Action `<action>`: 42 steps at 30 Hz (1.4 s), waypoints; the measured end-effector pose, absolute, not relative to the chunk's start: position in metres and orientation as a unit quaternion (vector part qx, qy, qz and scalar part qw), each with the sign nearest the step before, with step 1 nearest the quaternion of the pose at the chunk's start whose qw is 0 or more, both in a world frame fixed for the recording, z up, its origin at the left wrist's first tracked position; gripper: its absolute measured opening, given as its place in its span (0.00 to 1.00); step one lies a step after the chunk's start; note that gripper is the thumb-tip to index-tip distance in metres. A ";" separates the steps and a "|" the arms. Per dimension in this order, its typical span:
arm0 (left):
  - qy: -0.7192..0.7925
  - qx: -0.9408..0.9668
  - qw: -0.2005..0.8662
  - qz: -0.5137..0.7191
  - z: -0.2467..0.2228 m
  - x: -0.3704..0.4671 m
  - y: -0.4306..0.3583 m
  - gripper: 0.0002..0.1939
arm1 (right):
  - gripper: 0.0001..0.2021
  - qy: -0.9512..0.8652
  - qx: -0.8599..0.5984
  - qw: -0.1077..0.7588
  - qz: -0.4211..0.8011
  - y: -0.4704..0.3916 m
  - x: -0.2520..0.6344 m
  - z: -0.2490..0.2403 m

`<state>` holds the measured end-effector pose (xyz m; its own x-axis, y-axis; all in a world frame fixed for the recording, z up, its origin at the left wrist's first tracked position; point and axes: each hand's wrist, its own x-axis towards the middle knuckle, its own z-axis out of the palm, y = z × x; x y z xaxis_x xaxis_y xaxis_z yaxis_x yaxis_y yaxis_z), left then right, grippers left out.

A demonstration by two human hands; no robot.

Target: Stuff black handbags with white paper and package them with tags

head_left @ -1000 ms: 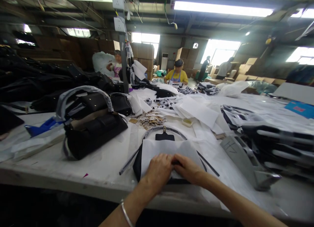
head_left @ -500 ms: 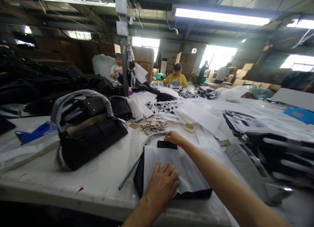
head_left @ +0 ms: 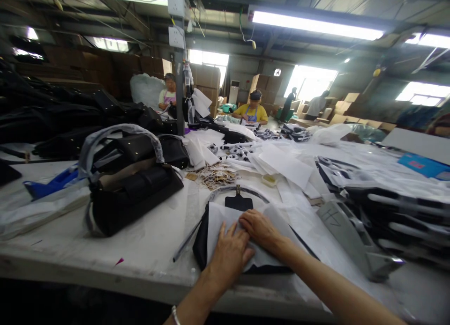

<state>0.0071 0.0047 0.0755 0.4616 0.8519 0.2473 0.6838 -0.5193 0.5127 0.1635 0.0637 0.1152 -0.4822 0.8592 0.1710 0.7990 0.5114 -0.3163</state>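
A black handbag [head_left: 199, 245] lies flat at the front of the table, mostly covered by a white paper sheet [head_left: 220, 213]. My left hand [head_left: 229, 250] rests on the sheet with its fingers spread. Close beside it, my right hand [head_left: 260, 229] lies over the sheet's upper part, fingers extended and slightly bent. Above the paper sticks out a dark closure tab [head_left: 239, 203] with a small gold metal fitting [head_left: 238, 189] at its end. Behind the tab curves the bag's handle [head_left: 218, 191], which looks wrapped in clear film. The sheet hides most of the bag's face.
Another black handbag [head_left: 137, 198] with a film-wrapped handle stands to the left. Hang tags [head_left: 218, 175] and loose paper sheets [head_left: 288, 168] lie behind my hands. A grey tape dispenser-like object [head_left: 346, 236] stands at right. A co-worker in yellow [head_left: 258, 113] sits across the table.
My right hand has left the gold fitting and come down onto the paper beside my left hand. The tab and its fitting now lie uncovered. My left hand stays on the sheet.
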 end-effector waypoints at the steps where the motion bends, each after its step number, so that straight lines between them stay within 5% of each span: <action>1: 0.478 0.821 0.185 0.249 0.079 0.005 0.006 0.20 | 0.12 -0.854 -0.493 0.139 0.092 0.060 0.164 0.110; 10: 0.543 0.808 0.185 0.134 0.125 -0.001 0.054 0.11 | 0.13 -0.852 -0.501 0.140 0.061 0.057 0.170 0.090; 20: 0.560 0.818 0.001 0.129 0.090 0.013 0.047 0.13 | 0.16 -0.839 -0.525 0.141 0.012 0.054 0.169 0.089; 35: 0.567 0.801 -0.033 0.191 0.073 0.012 0.056 0.12 | 0.22 -0.772 -0.627 0.099 0.014 0.073 0.168 0.075; 38: 0.568 0.796 -0.032 0.204 0.070 0.013 0.056 0.13 | 0.18 -0.744 -0.653 0.143 0.006 0.079 0.169 0.065; 42: 0.567 0.794 -0.029 0.218 0.068 0.013 0.055 0.13 | 0.27 -0.720 -0.658 0.220 -0.002 0.088 0.175 0.051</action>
<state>0.0131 0.0553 0.0676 0.2631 0.8872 0.3789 0.9125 -0.3563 0.2008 0.1747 0.0880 0.0514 -0.0380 0.9470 0.3191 0.9484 0.1348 -0.2871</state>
